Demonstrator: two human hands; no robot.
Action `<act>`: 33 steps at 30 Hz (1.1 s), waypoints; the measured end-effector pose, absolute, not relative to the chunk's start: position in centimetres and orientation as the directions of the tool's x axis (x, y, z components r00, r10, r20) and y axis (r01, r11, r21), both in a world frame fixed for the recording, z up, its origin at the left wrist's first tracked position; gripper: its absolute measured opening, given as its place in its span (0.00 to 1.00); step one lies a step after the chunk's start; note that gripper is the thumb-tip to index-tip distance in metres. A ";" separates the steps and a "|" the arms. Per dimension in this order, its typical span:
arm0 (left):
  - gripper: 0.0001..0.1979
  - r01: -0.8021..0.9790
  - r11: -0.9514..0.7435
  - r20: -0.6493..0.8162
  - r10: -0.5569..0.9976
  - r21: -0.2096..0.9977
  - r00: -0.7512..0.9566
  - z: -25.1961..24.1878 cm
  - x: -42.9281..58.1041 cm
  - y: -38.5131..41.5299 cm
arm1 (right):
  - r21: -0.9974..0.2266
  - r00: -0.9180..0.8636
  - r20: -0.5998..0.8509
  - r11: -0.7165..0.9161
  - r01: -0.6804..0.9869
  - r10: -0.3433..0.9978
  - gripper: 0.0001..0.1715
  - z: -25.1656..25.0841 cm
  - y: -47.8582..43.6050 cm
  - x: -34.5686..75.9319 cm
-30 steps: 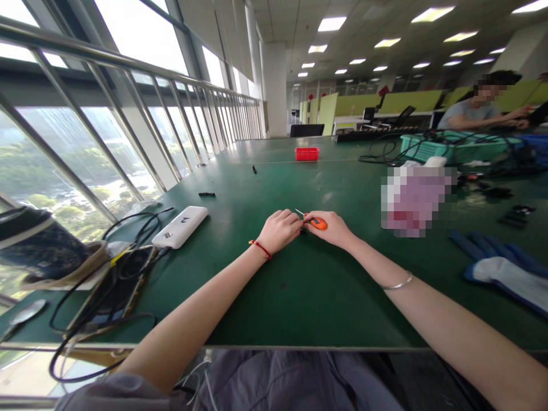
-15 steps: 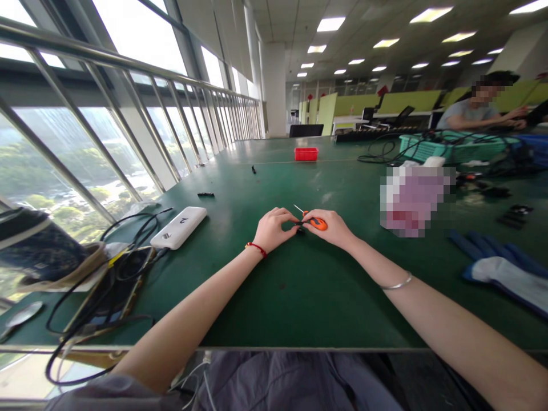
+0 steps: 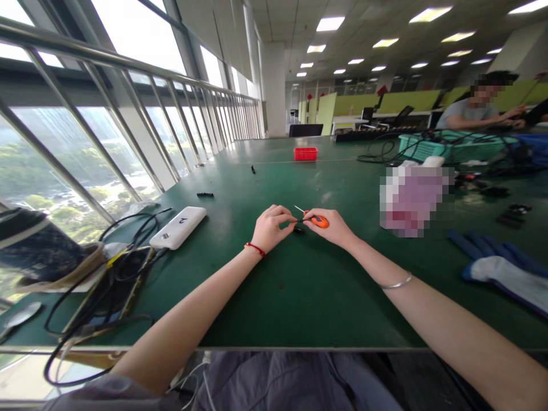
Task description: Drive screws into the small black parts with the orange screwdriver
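Observation:
Over the middle of the green table, my two hands almost meet. My left hand is closed, thumb and fingertips pinching a small black part whose kind is too small to make out. In my right hand lies a screwdriver with an orange and black handle, its thin shaft pointing up and left. The right thumb and forefinger also reach the black part's other end. Just below the fingertips, another small dark piece shows against the table.
A white power bank, black cables and a phone lie left. Ahead are small black pieces and a red bin. Right are a blurred-out pack, a glove and a green basket. Another person sits beyond.
My fingertips have drawn slightly apart, so more of the black part and the dark piece beneath shows. The screwdriver stays in my right hand, nearly unmoved.

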State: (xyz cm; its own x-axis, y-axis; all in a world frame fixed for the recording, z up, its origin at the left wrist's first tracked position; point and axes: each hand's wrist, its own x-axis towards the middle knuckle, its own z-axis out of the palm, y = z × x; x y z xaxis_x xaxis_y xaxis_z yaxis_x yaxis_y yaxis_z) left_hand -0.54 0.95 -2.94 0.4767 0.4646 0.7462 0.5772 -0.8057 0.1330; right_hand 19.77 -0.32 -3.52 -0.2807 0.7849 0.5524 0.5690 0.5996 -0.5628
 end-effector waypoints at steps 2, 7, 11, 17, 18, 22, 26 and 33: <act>0.06 0.561 -0.818 0.747 0.451 0.127 0.488 -3.0 -0.6 1.0 | -0.560 -0.281 0.556 0.602 0.569 0.782 0.07 -3.6 -0.3 19.8; 0.07 0.525 -0.841 0.735 0.437 0.129 0.519 -3.0 -0.6 1.1 | -0.565 -0.278 0.560 0.605 0.561 0.781 0.07 -3.5 -0.3 19.7; 0.07 0.552 -0.823 0.736 0.455 0.132 0.501 -3.0 -0.5 1.0 | -0.579 -0.272 0.552 0.597 0.556 0.788 0.08 -3.4 -0.4 19.7; 0.07 0.596 -0.797 0.745 0.455 0.097 0.488 -2.8 -0.5 0.8 | -0.582 -0.273 0.548 0.595 0.554 0.791 0.08 -3.3 -0.4 19.6; 0.07 0.591 -0.802 0.741 0.449 0.089 0.499 -2.8 -0.5 0.8 | -0.582 -0.275 0.548 0.597 0.553 0.790 0.08 -3.3 -0.4 19.6; 0.07 0.594 -0.800 0.732 0.455 0.085 0.508 -2.8 -0.4 0.7 | -0.577 -0.281 0.556 0.606 0.547 0.782 0.08 -3.2 -0.5 19.5; 0.08 0.608 -0.785 0.714 0.494 0.121 0.496 -2.7 -0.3 0.5 | -0.580 -0.284 0.557 0.610 0.540 0.781 0.08 -3.4 -0.4 19.6; 0.06 0.613 -0.766 0.663 0.562 0.192 0.495 -2.7 0.1 0.4 | -0.569 -0.315 0.557 0.629 0.530 0.769 0.09 -3.5 -0.5 19.5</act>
